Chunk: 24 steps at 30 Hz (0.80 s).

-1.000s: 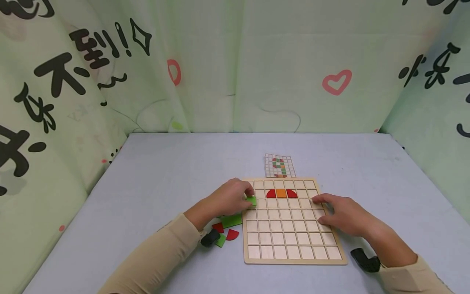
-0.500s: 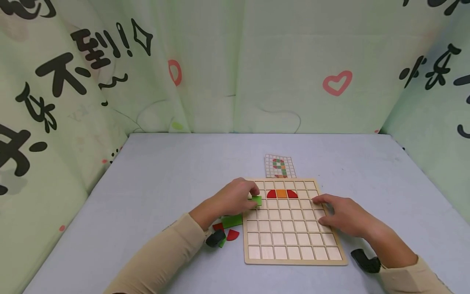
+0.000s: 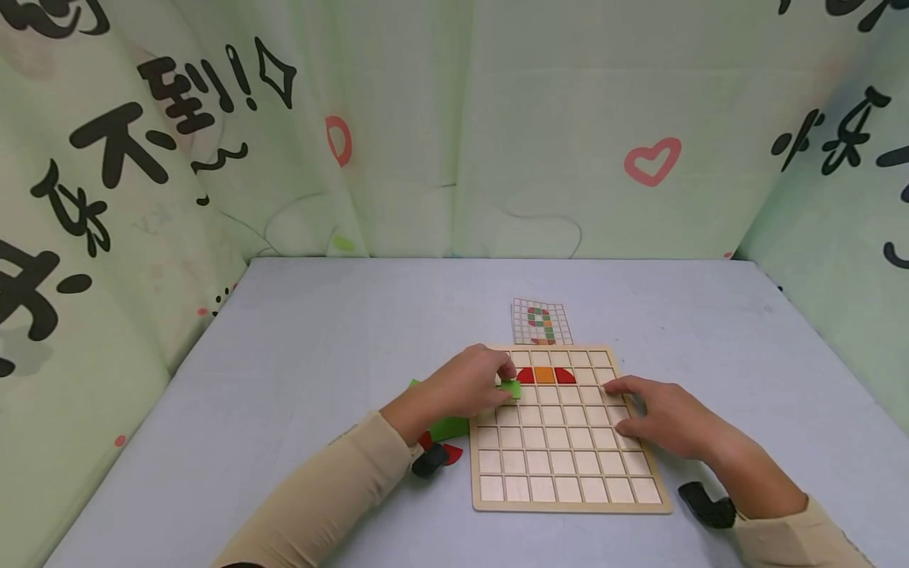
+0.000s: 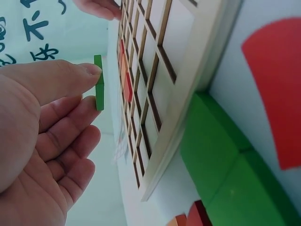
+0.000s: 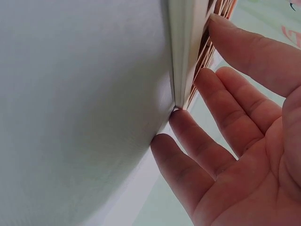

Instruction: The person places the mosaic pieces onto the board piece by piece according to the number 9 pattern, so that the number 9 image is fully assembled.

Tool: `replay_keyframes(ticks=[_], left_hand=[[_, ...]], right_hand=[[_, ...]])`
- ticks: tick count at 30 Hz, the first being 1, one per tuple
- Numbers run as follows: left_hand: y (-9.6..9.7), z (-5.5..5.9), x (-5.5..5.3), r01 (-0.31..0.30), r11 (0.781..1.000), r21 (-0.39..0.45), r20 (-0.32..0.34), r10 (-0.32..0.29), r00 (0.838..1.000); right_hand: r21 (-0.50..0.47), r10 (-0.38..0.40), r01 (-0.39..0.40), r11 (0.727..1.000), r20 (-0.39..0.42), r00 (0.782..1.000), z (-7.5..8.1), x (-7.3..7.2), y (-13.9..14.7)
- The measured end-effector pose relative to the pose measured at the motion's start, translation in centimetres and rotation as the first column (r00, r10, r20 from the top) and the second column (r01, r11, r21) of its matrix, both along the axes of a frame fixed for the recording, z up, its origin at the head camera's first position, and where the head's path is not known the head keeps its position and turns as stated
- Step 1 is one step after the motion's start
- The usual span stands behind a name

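My left hand (image 3: 465, 384) pinches a small green tile (image 3: 511, 389) between thumb and fingertips, above the upper left of a wooden grid board (image 3: 561, 505). In the left wrist view that tile (image 4: 99, 89) stands edge-on, apart from the board. An orange square (image 3: 544, 375) sits in the second row, between two rounded red pieces (image 3: 566, 375). At the board's right edge rests my right hand (image 3: 671, 416), its thumb and fingertips touching the frame and grid. The right wrist view shows its fingers (image 5: 230, 120) loosely extended, gripping nothing.
Loose green pieces (image 3: 449, 428) and red pieces (image 3: 453, 454) lie left of the board, partly hidden by the left arm. Behind the board is a printed grid card (image 3: 560, 313) with a coloured pattern. A printed curtain (image 3: 540, 158) surrounds the white table (image 3: 341, 315).
My left hand has moved right over the board with the green tile, which is now close below the left red piece. My right hand has stayed where it was.
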State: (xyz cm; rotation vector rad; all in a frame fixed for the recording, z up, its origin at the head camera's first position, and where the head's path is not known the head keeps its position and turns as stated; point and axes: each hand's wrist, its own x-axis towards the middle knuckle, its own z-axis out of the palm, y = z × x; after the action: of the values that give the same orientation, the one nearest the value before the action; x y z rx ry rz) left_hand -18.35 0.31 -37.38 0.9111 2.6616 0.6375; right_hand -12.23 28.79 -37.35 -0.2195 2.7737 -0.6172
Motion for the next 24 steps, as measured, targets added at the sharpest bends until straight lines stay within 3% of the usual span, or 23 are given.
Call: replay_keyframes(ticks=[24], left_hand=[[1.8, -0.2, -0.1, -0.001, 1.0, 0.0, 0.024, 0.001, 1.0]], right_hand=[[-0.004, 0.017, -0.017, 1.0, -0.016, 1.0, -0.1, 0.0, 0.1]])
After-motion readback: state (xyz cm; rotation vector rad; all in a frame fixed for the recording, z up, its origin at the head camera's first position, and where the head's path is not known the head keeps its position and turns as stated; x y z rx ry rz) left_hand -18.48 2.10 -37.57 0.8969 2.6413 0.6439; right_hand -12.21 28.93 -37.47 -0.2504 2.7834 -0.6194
